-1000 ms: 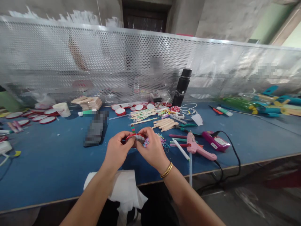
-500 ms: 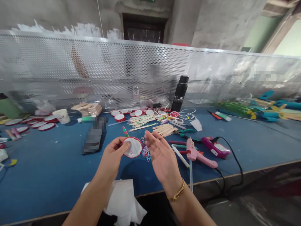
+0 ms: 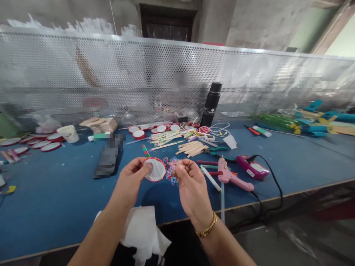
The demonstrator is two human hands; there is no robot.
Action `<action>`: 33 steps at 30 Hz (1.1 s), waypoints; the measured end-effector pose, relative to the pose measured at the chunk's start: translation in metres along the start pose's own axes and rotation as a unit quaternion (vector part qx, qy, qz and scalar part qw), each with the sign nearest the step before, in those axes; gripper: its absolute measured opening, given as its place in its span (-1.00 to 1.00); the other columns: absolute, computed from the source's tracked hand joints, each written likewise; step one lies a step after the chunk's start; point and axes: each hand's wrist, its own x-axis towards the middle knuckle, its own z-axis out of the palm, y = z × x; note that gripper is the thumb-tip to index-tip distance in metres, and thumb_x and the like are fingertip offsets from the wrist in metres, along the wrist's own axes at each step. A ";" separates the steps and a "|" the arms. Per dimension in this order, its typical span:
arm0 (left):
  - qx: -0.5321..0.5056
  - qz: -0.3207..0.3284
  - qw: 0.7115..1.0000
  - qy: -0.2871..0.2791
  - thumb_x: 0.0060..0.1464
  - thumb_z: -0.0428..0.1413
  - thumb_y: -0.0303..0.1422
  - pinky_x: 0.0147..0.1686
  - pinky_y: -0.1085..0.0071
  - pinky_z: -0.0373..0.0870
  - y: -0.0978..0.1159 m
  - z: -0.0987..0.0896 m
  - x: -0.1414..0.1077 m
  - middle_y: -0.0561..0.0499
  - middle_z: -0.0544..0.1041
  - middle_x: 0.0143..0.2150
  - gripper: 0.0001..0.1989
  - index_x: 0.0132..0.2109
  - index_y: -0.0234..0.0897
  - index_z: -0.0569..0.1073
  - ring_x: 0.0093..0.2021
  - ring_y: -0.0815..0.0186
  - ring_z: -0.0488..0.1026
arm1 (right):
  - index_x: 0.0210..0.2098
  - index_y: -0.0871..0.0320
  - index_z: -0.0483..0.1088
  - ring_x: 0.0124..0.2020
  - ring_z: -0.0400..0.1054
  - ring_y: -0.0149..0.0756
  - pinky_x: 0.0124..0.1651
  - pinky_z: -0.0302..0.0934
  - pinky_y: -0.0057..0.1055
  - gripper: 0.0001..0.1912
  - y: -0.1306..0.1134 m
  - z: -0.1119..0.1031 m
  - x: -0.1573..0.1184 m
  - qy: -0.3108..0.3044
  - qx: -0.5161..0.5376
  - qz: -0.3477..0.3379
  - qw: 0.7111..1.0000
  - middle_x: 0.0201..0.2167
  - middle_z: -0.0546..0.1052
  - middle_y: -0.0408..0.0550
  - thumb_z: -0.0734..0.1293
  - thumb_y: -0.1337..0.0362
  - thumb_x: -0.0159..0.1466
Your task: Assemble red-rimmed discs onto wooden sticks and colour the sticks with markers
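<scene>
My left hand (image 3: pixel 133 176) holds a round white disc with a red rim (image 3: pixel 158 170) between thumb and fingers. A stick with coloured bands (image 3: pixel 145 150) juts out above the disc. My right hand (image 3: pixel 192 181) is closed in a pinch just right of the disc, over a pile of small coloured rubber bands (image 3: pixel 172 177). Whatever its fingertips hold is too small to make out. Wooden sticks (image 3: pixel 191 148) lie beyond that hand.
A pink glue gun (image 3: pixel 234 179) and a purple power strip (image 3: pixel 253 168) with a cable lie on the right. Behind stands a black bottle (image 3: pixel 212 105). A dark phone-like object (image 3: pixel 109 157), a white cup (image 3: pixel 68 133) and more red-rimmed discs (image 3: pixel 50 146) are left.
My right hand, open with its fingers extended before, has closed its fingertips together by the rubber bands. My left hand still holds the disc. The view has tilted slightly down.
</scene>
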 end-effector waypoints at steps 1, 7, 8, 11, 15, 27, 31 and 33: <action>0.013 0.003 1.000 -0.005 -0.17 0.44 -0.17 -0.39 0.53 0.35 0.000 0.000 0.000 0.08 0.54 -0.42 -0.66 -0.33 -0.29 0.56 -0.43 0.43 0.38 | -0.25 0.11 0.38 -0.39 0.31 -0.49 -0.25 0.23 -0.48 -0.54 0.001 -0.001 0.001 0.002 -0.002 -0.003 1.000 -0.41 0.45 -0.27 0.63 0.14 0.01; 0.112 0.010 0.993 -0.031 -0.16 0.40 -0.19 -0.39 0.50 0.32 0.006 0.005 -0.003 0.08 0.52 -0.45 -0.70 -0.34 -0.29 0.57 -0.43 0.40 0.37 | -0.45 0.10 0.26 -0.51 0.19 -0.51 -0.30 0.23 -0.46 -0.55 0.001 -0.004 0.003 0.018 0.016 -0.009 1.000 -0.58 0.27 -0.35 0.56 0.00 0.11; 0.117 0.009 0.993 -0.030 -0.18 0.39 -0.19 -0.39 0.49 0.32 0.007 0.006 -0.004 0.08 0.53 -0.45 -0.70 -0.34 -0.28 0.57 -0.43 0.39 0.37 | -0.45 0.09 0.26 -0.51 0.21 -0.50 -0.29 0.25 -0.45 -0.54 0.001 -0.005 0.003 0.027 0.017 -0.007 0.999 -0.58 0.29 -0.34 0.56 -0.01 0.12; 0.120 0.008 0.992 -0.029 -0.17 0.38 -0.17 -0.38 0.47 0.33 0.007 0.006 -0.004 0.07 0.55 -0.43 -0.69 -0.33 -0.28 0.57 -0.43 0.37 0.39 | -0.40 0.09 0.31 -0.44 0.36 -0.43 -0.21 0.32 -0.39 -0.56 0.000 -0.008 0.003 0.055 0.018 0.009 0.998 -0.51 0.45 -0.27 0.55 -0.04 0.10; 0.122 0.018 0.992 -0.032 -0.13 0.37 -0.16 -0.37 0.46 0.33 0.003 0.003 -0.001 0.06 0.55 -0.41 -0.69 -0.31 -0.28 0.57 -0.42 0.37 0.40 | -0.35 0.09 0.34 -0.32 0.45 -0.39 -0.09 0.33 -0.35 -0.60 -0.001 -0.010 0.001 0.048 0.014 0.009 0.999 -0.34 0.60 -0.14 0.55 0.02 0.11; 0.102 -0.008 0.993 -0.065 -0.17 0.39 -0.17 -0.40 0.46 0.33 0.005 0.005 -0.005 0.06 0.52 -0.45 -0.69 -0.34 -0.28 0.56 -0.45 0.37 0.38 | -0.17 0.10 0.37 -0.35 0.31 -0.46 -0.21 0.24 -0.45 -0.55 0.013 -0.013 -0.003 -0.004 -0.053 -0.013 0.998 -0.38 0.42 -0.26 0.58 0.12 0.07; 0.103 -0.018 0.992 -0.071 -0.19 0.40 -0.17 -0.40 0.45 0.33 0.004 0.005 -0.004 0.06 0.52 -0.46 -0.68 -0.34 -0.28 0.56 -0.47 0.36 0.38 | -0.28 0.10 0.34 -0.42 0.24 -0.47 -0.26 0.22 -0.44 -0.63 0.017 -0.012 -0.001 0.001 -0.073 -0.025 0.997 -0.43 0.36 -0.28 0.51 0.03 0.15; 0.101 -0.021 0.992 -0.072 -0.19 0.39 -0.17 -0.40 0.45 0.33 0.004 0.006 -0.004 0.07 0.52 -0.46 -0.69 -0.34 -0.27 0.56 -0.47 0.37 0.38 | -0.35 0.09 0.30 -0.50 0.15 -0.48 -0.31 0.18 -0.45 -0.65 0.015 -0.011 -0.001 0.006 -0.075 -0.035 0.997 -0.53 0.26 -0.32 0.45 0.00 0.22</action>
